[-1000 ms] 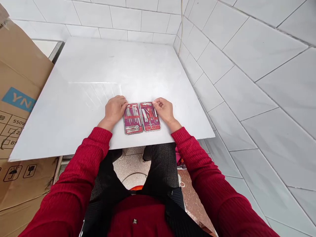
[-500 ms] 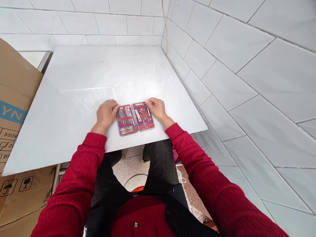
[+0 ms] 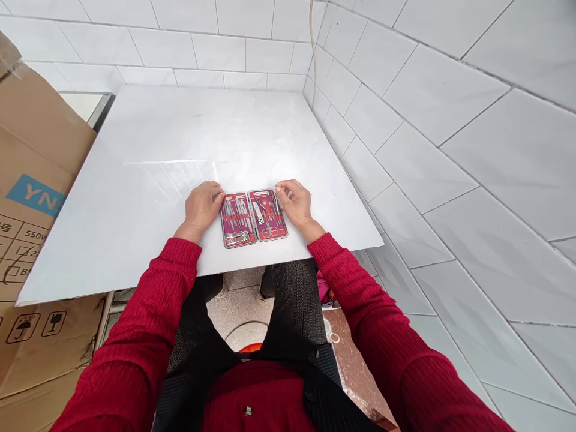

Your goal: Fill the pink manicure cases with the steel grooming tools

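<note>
- Head camera looks down at your two hands on a white table [image 3: 148, 180].
- A small case [image 3: 253, 218] lies open and flat near the front edge of the table, right in front of you.
- The case is dark red inside, and shiny metal tools [image 3: 234, 216] sit in rows in both halves. They are too small to name for sure.
- Your left hand [image 3: 200, 207] rests at the left side of the case. Its fingers [image 3: 215, 195] are curled and touch the top left corner. It presses there and does not grab anything.
- Your right hand [image 3: 295, 204] rests at the right side of the case. Its fingertips [image 3: 279, 189] are bent close together at the top right corner. You cannot tell if they pinch the rim or only touch it.
- Both of your sleeves are red.
- A big brown cardboard box [image 3: 31, 198] stands at the left, just beside the table.
- White tiled walls [image 3: 450, 138] stand behind the table and along its right side.
</note>
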